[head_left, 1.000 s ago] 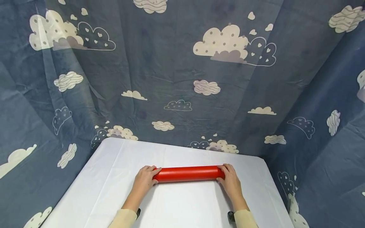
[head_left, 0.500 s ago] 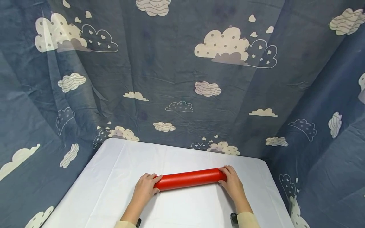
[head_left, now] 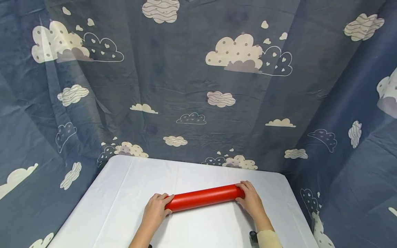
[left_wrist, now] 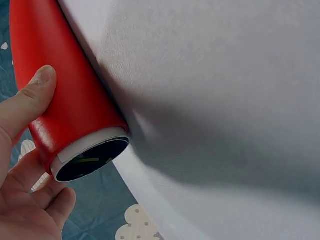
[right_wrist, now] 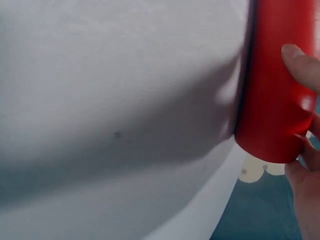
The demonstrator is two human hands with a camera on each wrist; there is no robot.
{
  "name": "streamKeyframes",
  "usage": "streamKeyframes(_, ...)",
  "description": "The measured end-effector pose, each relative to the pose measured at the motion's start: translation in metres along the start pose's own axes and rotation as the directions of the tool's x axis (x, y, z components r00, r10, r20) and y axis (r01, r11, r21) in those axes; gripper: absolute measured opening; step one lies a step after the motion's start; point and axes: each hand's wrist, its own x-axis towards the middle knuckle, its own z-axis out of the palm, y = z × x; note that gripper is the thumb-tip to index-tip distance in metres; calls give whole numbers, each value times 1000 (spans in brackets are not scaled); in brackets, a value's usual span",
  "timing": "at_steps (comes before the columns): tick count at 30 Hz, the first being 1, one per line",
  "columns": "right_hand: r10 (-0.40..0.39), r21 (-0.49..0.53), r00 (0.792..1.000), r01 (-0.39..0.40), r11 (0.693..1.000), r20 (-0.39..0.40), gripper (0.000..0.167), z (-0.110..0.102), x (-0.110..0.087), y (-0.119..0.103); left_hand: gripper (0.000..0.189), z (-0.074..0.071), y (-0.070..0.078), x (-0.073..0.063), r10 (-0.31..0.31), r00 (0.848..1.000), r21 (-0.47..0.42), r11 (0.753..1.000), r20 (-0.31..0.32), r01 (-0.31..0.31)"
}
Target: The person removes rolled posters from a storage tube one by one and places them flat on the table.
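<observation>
On our right forearm we see a plain sleeve (head_left: pixel 270 238), pale cream-yellow, its cuff ending short of the wrist. Beside that cuff, on the inner side, sits a small black rounded object (head_left: pixel 253 236). A sliver of something black (head_left: pixel 150 246) shows at our left wrist. Our left hand (head_left: pixel 155 208) and right hand (head_left: pixel 252 201) are bare, and the left thumbnail (left_wrist: pixel 44 75) looks short and rounded.

Passable between tube (head_left: pixel 204 198) and far edge of table (head_left: pixel 192 174), along left edge too, blocked at tube's ends by left hand (head_left: pixel 155 208) and right hand (head_left: pixel 250 199), walled beyond by curtain (head_left: pixel 186 82)
</observation>
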Motion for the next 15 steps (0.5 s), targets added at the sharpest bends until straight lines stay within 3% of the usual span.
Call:
streamKeyframes(9, 62, 59, 993, -68, 996, 100, 80, -15, 6, -21, 62, 2, 0, -2, -35, 999, -20, 999, 15, 35)
streamKeyframes(15, 25, 69, 993, -33, 997, 116, 91, -27, 9, -53, 62, 2, -1, -3, -39, 999, -17, 999, -8, 39)
